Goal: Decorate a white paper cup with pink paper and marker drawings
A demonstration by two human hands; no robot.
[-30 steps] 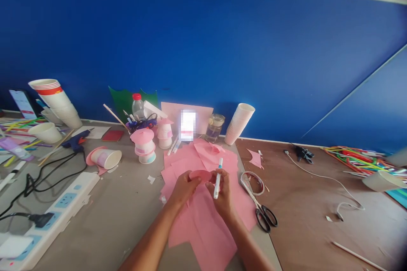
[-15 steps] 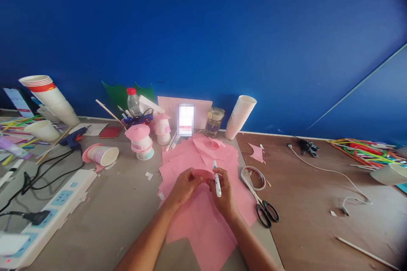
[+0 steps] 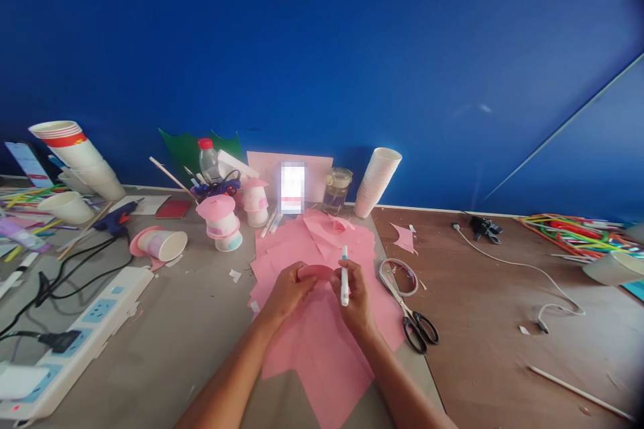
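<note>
A blue partition (image 3: 322, 47) backs 2 tabletops (image 3: 473, 342).

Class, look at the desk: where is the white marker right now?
In the head view, the white marker is just right of centre, in the person's right hand, beside the small pink paper piece and above the larger pink sheets.

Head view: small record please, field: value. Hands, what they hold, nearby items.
left hand: grips the left side of a pink paper piece
right hand: holds a white marker; fingers near the paper piece's right side, contact unclear
under hands: overlapping pink sheets
right of sheets: scissors
behind sheets: lit screen, details blurred; tilted stack of paper cups
left side: glue gun; power strip
</note>
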